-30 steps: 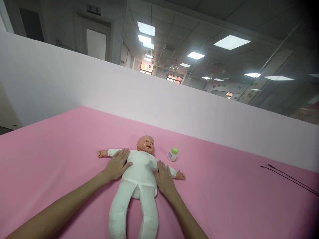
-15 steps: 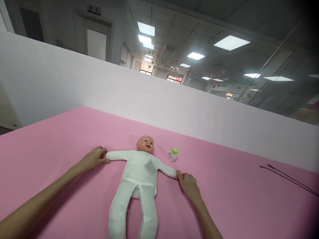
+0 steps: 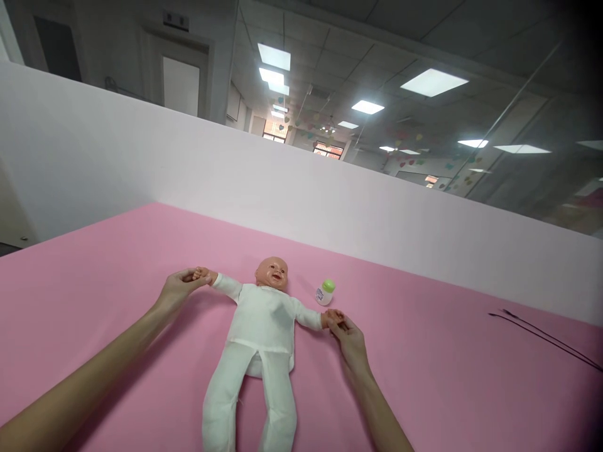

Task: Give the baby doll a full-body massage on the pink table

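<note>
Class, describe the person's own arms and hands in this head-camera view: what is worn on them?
The left hand and right hand are bare, without gloves. The left forearm and right forearm are uncovered too; no sleeve, watch, bracelet or ring shows.

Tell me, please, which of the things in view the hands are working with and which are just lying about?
Being worked with:
- baby doll in a white suit
- left hand, holding one of the doll's hands
- right hand, holding the doll's other hand

Just lying about:
- small bottle with a green cap, beside the doll's head
- thin black cords, off to the right
</note>
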{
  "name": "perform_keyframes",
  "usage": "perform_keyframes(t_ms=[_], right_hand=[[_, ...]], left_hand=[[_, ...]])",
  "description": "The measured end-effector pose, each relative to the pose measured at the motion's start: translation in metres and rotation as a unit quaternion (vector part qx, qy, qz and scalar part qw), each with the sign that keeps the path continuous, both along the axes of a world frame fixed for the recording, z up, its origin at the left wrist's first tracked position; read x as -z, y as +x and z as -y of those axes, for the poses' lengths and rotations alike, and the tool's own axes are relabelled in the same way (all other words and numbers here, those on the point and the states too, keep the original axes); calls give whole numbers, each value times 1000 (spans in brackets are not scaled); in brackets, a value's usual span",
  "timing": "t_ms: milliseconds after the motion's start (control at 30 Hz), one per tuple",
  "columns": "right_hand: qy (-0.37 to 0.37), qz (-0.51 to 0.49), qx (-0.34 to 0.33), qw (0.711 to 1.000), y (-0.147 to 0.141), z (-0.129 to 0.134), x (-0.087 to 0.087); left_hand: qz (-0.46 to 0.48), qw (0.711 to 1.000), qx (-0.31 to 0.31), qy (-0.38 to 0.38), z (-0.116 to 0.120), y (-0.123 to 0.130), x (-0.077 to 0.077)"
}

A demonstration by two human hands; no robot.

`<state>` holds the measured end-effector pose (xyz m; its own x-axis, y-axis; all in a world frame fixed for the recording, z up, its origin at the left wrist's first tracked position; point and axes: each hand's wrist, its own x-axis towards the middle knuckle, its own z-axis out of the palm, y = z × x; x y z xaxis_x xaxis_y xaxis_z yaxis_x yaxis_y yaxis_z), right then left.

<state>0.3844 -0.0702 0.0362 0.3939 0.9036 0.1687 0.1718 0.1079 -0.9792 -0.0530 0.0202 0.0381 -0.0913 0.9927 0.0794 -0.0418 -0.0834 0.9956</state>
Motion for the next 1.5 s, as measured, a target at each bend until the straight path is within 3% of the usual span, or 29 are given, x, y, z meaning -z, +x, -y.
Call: perform_keyframes(t_ms=[100,167,233,333,433,500,567,667,700,767,833,933,1100,1233,1333,1400,1500], right_hand=[[50,153,-135,978,-7,20,-10],[50,253,-251,933,-12,33,-10],[43,328,-320,888,-17,42,-5],[48,371,-331,866,-21,48,7],[51,364,-333,868,-22,50,17],[61,338,-326,881,-23,48,16],[77,288,-275,914,-27,38,10],[82,181,-111,974,-39,4,-8],[74,142,-62,985,-43,-12,-14],[43,99,-15,994,-51,-47,-24],[11,84,-4,996,-57,-79,-26],[-26,78,-8,997,-61,-112,-16],[-86,75,-5,993,-59,-127,9],[-58,81,-42,994,-49,-111,-4],[-33,101,-138,985,-34,-80,-23],[-42,138,-246,958,-24,-54,-31],[-77,203,-398,891,-17,-17,-31]], left_hand=[[-117,985,68,107,14,-5,-11],[-214,945,153,195,26,-6,-15],[-291,887,227,278,39,-1,-12],[-364,807,282,369,56,12,3],[-390,774,303,396,67,19,16],[-369,789,306,385,67,18,18],[-317,839,273,348,59,18,14],[-177,948,125,231,27,28,2],[-124,973,70,184,13,36,-2],[-41,993,3,108,-20,55,-6],[-37,998,-27,40,-50,73,-5],[-69,997,-25,-29,-81,91,5],[-73,989,38,-120,-90,95,12],[-23,993,94,-74,-74,81,2],[-15,983,181,30,-49,58,-3],[-54,957,267,99,-29,39,-1],[-149,891,392,176,0,18,12]])
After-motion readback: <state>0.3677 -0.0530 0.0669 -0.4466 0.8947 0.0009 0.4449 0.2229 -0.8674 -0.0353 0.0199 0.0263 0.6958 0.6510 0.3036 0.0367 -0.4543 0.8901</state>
